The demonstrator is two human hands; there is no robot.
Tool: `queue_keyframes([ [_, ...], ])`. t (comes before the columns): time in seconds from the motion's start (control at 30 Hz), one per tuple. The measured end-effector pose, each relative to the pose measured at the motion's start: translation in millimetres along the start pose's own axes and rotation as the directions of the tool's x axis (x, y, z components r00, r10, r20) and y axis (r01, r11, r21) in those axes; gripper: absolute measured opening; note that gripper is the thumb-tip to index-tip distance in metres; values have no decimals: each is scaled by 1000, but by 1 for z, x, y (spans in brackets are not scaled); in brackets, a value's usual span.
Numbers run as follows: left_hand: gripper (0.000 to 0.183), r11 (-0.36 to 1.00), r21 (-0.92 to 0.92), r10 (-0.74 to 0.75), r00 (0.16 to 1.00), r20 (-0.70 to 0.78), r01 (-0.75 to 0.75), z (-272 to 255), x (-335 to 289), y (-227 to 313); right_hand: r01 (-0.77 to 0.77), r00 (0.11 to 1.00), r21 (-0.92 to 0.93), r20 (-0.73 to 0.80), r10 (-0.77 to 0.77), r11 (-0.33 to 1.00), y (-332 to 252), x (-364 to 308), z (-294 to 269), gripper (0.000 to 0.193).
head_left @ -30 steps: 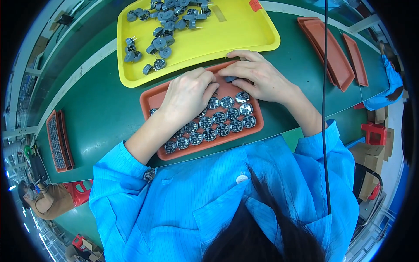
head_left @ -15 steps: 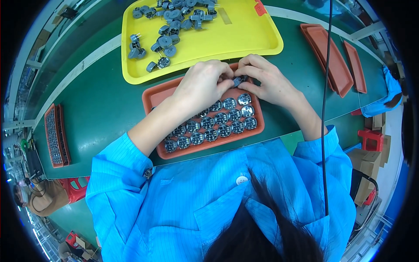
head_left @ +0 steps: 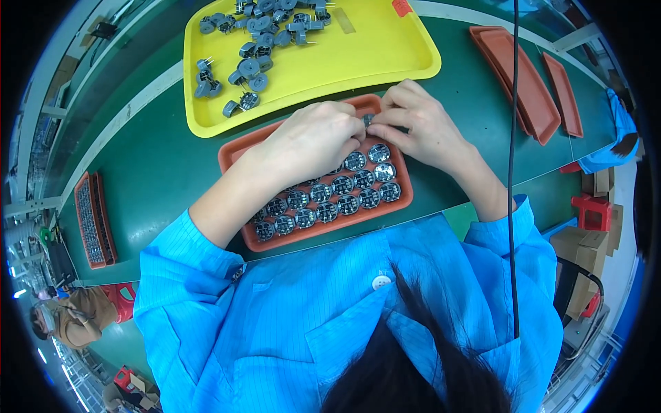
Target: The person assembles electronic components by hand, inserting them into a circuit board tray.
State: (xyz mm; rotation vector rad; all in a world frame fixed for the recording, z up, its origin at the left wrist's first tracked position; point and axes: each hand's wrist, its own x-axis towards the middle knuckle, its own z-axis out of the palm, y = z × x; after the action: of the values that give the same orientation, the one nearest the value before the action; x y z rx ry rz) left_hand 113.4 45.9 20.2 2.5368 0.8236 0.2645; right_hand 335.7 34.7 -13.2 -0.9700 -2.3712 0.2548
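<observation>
My left hand (head_left: 320, 138) and my right hand (head_left: 421, 124) meet over the far edge of an orange-red tray (head_left: 323, 229). Between their fingertips is a small grey round component (head_left: 368, 120), pinched from both sides and mostly covered by the fingers. Below the hands, the tray holds rows of round components with shiny dark circuit faces (head_left: 348, 204) turned up. My left hand and forearm hide the tray's left and upper part.
Beyond the tray lies a yellow tray (head_left: 385, 48) with a loose pile of grey round components with pins (head_left: 249, 67). Stacked orange trays (head_left: 516, 82) lie at right, filled narrow trays (head_left: 89, 220) at left. A black cable (head_left: 513, 172) hangs at right. Other people sit nearby.
The view has shifted slightly, so the trays appear a little further left. My fingers have closed in around the grey component, which shows less than before.
</observation>
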Motion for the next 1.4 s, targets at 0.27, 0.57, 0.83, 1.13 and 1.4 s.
queue_keyframes([
  [0.27,26,974,-125,-192,981,-17,189,-24,-34,-19,-10,980,146,196,-19,989,-2,6,-18,12],
  [0.57,31,951,-228,-191,976,101,210,-19,-64,-32,-136,897,194,440,37,971,-18,39,5,23],
  [0.83,30,923,-254,-271,957,101,288,-25,-85,-34,-165,828,246,561,-1,955,-23,52,-2,28],
  [1.13,27,923,-101,-371,928,14,371,-53,-135,-45,-138,871,166,490,40,976,-28,63,0,26],
  [1.4,20,953,-111,-297,938,-180,280,-28,-152,-47,111,915,290,343,-211,951,-66,94,38,20],
])
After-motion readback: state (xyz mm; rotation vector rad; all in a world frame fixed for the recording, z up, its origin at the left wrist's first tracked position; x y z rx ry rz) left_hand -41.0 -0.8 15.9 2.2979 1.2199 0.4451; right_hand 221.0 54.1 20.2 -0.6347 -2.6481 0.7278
